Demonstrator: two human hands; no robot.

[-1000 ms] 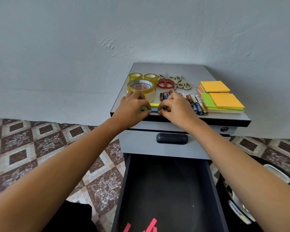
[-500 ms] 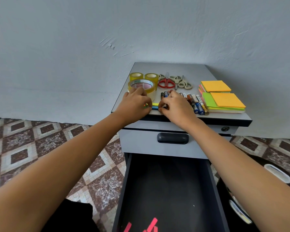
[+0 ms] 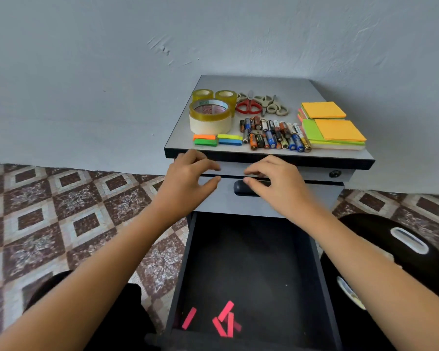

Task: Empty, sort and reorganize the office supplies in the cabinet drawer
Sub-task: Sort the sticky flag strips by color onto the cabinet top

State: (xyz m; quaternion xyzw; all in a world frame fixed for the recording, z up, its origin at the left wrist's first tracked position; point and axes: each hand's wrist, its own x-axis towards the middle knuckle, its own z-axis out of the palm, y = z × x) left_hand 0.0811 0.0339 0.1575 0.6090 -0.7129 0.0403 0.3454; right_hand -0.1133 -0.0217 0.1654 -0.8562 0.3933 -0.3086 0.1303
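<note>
Pulled back off flag pads (image 3: 205, 140): L hand (image 3: 188, 173), R hand (image 3: 276, 178) spread, empty, below cabinet top (image 3: 264, 84).

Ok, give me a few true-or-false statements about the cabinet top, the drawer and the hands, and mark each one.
1. The left hand and the right hand both hold nothing. True.
2. The open drawer has nothing in it. False: pink strips lie at its near end.
3. The red-handled scissors lie to the right of the tape rolls. True.
4. The batteries lie in the drawer. False: they lie on the cabinet top, just left of the sticky notes.
</note>
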